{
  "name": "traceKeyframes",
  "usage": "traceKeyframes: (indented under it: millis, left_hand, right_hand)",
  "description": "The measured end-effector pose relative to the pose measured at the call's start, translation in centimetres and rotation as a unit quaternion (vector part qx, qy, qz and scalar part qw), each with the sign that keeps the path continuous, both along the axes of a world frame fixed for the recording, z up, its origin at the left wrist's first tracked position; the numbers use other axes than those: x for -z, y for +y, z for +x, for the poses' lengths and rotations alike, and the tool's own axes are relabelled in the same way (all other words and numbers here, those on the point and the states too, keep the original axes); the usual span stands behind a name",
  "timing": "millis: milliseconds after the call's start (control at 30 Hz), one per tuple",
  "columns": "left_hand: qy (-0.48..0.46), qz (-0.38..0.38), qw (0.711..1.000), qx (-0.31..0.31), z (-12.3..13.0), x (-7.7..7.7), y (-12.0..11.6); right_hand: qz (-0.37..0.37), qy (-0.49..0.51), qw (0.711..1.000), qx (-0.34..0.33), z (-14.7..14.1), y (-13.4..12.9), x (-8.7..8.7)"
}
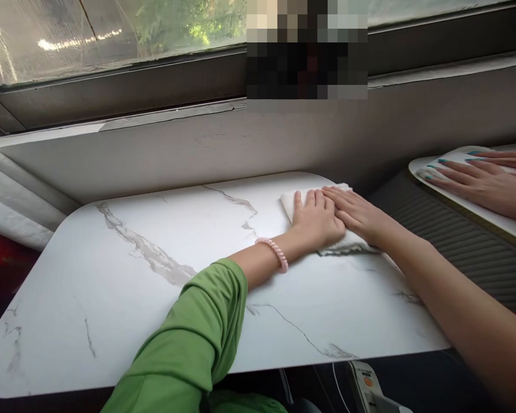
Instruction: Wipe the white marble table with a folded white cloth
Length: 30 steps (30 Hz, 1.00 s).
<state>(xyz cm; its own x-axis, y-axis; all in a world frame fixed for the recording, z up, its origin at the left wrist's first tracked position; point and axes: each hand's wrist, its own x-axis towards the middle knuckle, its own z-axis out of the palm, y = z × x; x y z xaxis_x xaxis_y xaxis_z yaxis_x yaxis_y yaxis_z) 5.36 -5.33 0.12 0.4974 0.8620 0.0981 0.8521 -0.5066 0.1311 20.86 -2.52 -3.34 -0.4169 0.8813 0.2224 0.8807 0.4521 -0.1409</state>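
My left hand point(320, 222), below a green sleeve and a pink bead bracelet point(275, 252), lies on a folded white cloth point(348, 245). Its fingers point away from me and rest on the fabric. Beside it, my right hand point(355, 213) presses the same cloth with its fingers stretched out flat, touching the left hand. The cloth spreads over the far right part of a white marble-patterned table point(124, 304). Part of the cloth is hidden under both hands.
Another person's hands point(481, 175), with blue-green nails, rest on a white cloth on a second table at right. A grey ribbed surface point(464, 252) lies between the tables. Behind are a wall and window point(112, 34). A white device with an orange button point(365, 378) sits below the near edge.
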Motion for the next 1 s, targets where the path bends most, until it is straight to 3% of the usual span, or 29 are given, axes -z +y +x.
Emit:
traceKeyframes:
  millis: [167, 367, 533, 733, 867, 1000]
  left_hand:
    - [-0.013, 0.021, 0.999, -0.032, -0.7, 0.5, 5.8]
    - [-0.036, 0.037, 0.998, -0.026, -1.0, 1.2, 7.8]
    - [-0.031, 0.030, 0.999, -0.024, -1.2, 1.2, 7.5]
    - [-0.019, 0.030, 0.999, -0.002, -1.8, 0.8, 6.1]
    - [0.005, 0.026, 1.000, -0.001, -2.2, 0.6, 4.0]
    - [0.022, 0.011, 1.000, 0.001, -2.6, 0.4, 0.8]
  right_hand:
    - [0.000, -0.041, 0.999, 0.007, -2.2, 5.5, -1.3]
    - [0.007, -0.052, 0.999, 0.001, -2.3, 6.9, -1.2]
    - [0.044, -0.075, 0.995, -0.042, -1.8, 6.3, -0.3]
    - [0.032, -0.068, 0.997, 0.020, -2.4, 4.3, -0.6]
    - [0.013, -0.058, 0.998, 0.008, -2.7, 2.1, -1.0]
    - [0.020, -0.030, 0.999, 0.018, -2.8, -0.8, -0.3]
